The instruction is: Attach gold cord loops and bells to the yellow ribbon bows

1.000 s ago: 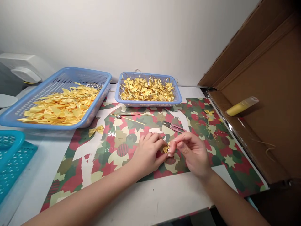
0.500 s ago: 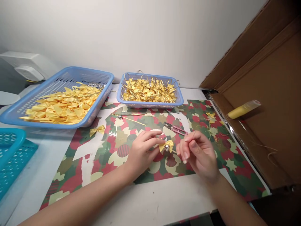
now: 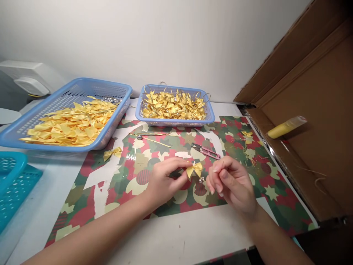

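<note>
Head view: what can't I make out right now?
Inside right hand, head view: curled fingers hide it.
Yellow bow's pinched edge, head view: covered by left hand.
Teal basket, head view: cut off by left edge.
Silver bells, left blue basket, head view: too small to count.

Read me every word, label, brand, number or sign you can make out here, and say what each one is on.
None: no readable text shows.
Small white marks on the camouflage-patterned sheet: too blurred to tell whether they are lettering.
The yellow bow at the left hand, the thread snips and the yellow-filled tube: no lettering visible.
</note>
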### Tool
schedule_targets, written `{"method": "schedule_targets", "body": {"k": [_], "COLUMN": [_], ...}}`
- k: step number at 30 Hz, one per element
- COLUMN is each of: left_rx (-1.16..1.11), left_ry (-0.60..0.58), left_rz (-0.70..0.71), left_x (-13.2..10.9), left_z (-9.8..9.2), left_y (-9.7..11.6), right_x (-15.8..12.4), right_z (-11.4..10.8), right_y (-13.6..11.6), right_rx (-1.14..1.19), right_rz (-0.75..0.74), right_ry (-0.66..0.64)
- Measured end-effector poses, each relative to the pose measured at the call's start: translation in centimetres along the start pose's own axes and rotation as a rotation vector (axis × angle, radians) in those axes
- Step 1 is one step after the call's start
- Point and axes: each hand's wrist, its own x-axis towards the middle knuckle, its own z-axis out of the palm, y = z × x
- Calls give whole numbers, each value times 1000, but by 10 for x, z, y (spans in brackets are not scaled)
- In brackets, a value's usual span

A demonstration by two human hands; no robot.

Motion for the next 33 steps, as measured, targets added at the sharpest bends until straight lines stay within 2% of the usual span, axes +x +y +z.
{"method": "schedule_targets", "body": {"k": [4, 11, 16, 22, 28, 33], "left_rx": [-72, -139, -189, -310, -320, -334], "left_ry": [-8, 7, 7, -3, -31, -30], "left_rz": [-37, -257, -298, -389, -369, -410], "left_x": [2, 4, 1, 0, 3, 3], "left_z": [-1, 0, 2, 4, 4, 0], "left_y": [2, 0, -3, -3, -1, -5], "right_x": [-2, -8, -9, -11, -9, -7], "right_z": [2, 7, 10, 12, 13, 11], "right_y": [0, 2, 0, 0, -3, -4], "right_rx": [-48, -153, -206, -213, -294, -277], "right_rz": [9, -64, -181, -207, -305, -304], "right_ry": [-9, 37, 60, 19, -33, -61]}}
